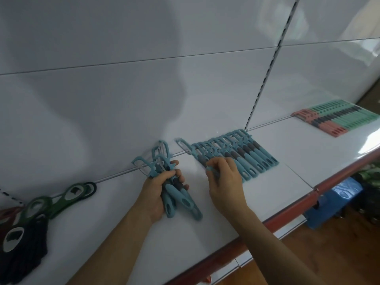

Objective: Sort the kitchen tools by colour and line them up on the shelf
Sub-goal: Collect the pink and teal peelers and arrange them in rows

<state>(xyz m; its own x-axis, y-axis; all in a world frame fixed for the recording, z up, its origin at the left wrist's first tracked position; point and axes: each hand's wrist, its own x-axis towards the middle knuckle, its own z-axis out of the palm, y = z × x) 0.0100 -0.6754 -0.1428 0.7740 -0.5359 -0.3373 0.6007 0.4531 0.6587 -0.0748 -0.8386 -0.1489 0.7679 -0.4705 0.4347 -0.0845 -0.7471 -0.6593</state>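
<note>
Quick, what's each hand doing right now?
Left hand: grips a bunch of blue peelers.
Right hand: fingers pinch one blue peeler at the left end of the blue row.

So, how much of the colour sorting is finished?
Done: the green row and pink row at far right. In hand: the right hand pinches a peeler at the end of the blue row, the left hand grips a blue bundle. Still to do: the green and black openers, piled.
</note>
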